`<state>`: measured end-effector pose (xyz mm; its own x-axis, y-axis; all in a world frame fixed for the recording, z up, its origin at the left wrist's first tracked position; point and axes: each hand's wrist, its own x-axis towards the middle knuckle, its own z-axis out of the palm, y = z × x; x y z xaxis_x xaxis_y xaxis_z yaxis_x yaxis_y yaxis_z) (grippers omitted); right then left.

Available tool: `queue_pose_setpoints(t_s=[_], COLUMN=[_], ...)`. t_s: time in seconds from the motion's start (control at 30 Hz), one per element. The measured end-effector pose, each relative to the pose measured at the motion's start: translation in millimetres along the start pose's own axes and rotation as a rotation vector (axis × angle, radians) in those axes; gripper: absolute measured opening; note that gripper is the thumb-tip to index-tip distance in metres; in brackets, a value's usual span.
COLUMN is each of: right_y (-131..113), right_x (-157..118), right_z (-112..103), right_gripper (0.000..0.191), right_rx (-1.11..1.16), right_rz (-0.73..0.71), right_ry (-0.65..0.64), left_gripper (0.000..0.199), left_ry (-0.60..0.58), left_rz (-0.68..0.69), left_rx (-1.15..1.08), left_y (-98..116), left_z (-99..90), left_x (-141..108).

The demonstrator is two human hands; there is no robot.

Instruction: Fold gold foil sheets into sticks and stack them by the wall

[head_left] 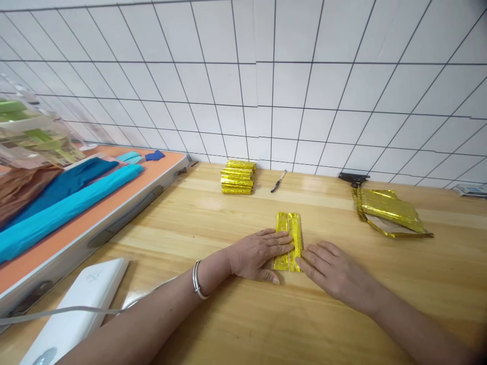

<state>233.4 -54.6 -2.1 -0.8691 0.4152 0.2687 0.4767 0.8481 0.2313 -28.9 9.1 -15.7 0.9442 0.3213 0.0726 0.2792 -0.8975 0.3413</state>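
A small gold foil piece lies on the wooden table with a seam or fold line running down its middle. My left hand rests flat on it from the left, fingers stretched across the foil and thumb on the wood below. At the foil's right edge, my right hand touches it with its fingertips, its fingers extended and palm down. Neither hand is wrapped around anything.
Gold foil rolls and a pen lie near the tiled wall. Gold foil sheets lie at right by a black clip-like object. At left are a white device, its cable, and an orange surface bearing blue material.
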Motion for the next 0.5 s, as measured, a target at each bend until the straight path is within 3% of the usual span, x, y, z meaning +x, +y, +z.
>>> queue_pose_setpoints(t_s=[0.17,0.5], right_y=[-2.1,-8.3], right_x=[12.1,4.7], right_z=[0.5,20.9], right_gripper=[0.028,0.023], right_rx=[0.081,0.302], right_rz=[-0.006,0.3], right_ry=[0.001,0.017], left_gripper=[0.081,0.078], left_ry=[0.041,0.129], left_rz=[-0.037,-0.082], left_rx=[0.052,0.09], left_y=[2.3,8.5], left_z=[2.9,5.3], left_x=[-1.9,-2.4])
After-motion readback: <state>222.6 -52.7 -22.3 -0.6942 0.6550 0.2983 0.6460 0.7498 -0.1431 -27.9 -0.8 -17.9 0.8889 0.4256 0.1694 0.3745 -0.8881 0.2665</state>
